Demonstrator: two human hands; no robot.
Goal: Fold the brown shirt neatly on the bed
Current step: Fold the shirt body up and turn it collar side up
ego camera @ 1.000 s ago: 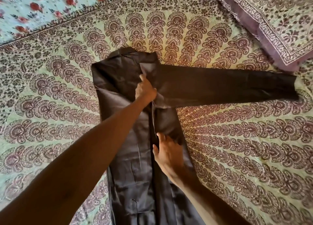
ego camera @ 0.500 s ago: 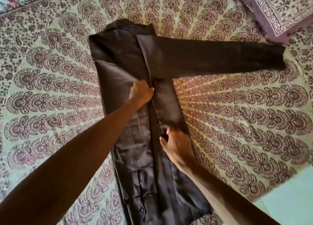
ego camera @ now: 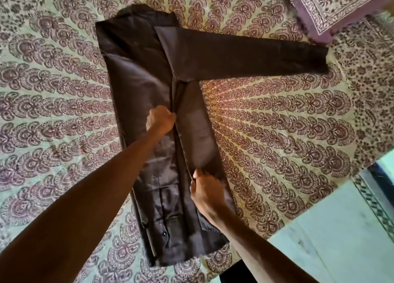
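The brown shirt [ego camera: 138, 86] lies lengthwise on the patterned bed sheet [ego camera: 53, 116], collar at the far end. Both long sides are folded in toward its middle, and one sleeve [ego camera: 245, 56] stretches out flat to the right. My left hand [ego camera: 161, 118] is at the centre line about halfway down, its fingers curled on the edge of the left fold. Lower down, my right hand [ego camera: 205, 190] has its fingertips curled on the inner edge of the right flap [ego camera: 196, 120], where the cloth puckers slightly.
A purple-edged patterned pillow [ego camera: 332, 7] lies at the far right, just past the sleeve's cuff. The bed's edge runs along the lower right, with pale floor [ego camera: 332, 229] beyond it. Open sheet surrounds the shirt on the left.
Both hands have slid down the shirt's centre line toward the hem, the left from the shoulder area to mid-body. The view has shifted, and more of the hem shows.
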